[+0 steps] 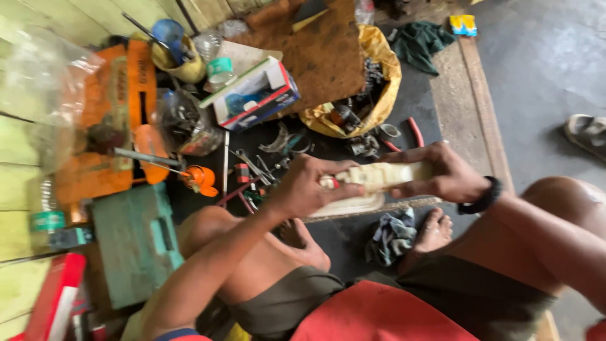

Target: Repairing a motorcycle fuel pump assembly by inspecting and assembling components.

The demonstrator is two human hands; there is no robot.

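Both of my hands hold one cream-coloured plastic part (379, 180) above the floor, in front of my knees. My left hand (303, 186) grips its left end, where a small red piece shows between the fingers. The right end is held from above by my right hand (442, 173), which has a black band on its wrist. A white rounded piece (353, 205) hangs under the part. I sit on the floor with bare legs and feet (435, 230).
Loose metal tools and parts (265, 167) lie on the dark floor ahead. A yellow bag of parts (379, 76), a cardboard box (252, 95), an orange case (113, 126), a green case (136, 243) and a grey rag (391, 237) surround me. Someone's sandalled foot (587, 132) is at right.
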